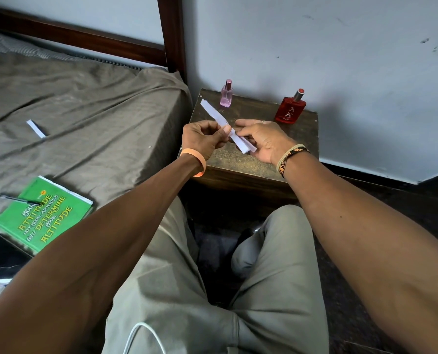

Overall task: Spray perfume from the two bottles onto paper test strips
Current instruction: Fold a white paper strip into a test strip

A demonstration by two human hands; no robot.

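Both my hands hold a long white paper strip [214, 112] over the small dark wooden stool [238, 159]. My left hand [202, 140] pinches the strip near its middle. My right hand [260, 140] pinches it just below, where the lower end [246, 146] looks folded or doubled. A small pink perfume bottle [226, 94] stands at the stool's back left. A red perfume bottle [291, 108] stands at the back right, just beyond my right hand. Another white paper strip [36, 128] lies on the bed to the left.
The bed with a grey-brown sheet [85, 111] fills the left side. On it lie a green notebook [44, 213], a pen [16, 199] and a dark phone [1, 254]. The wall [340, 60] is right behind the stool. My knees are below.
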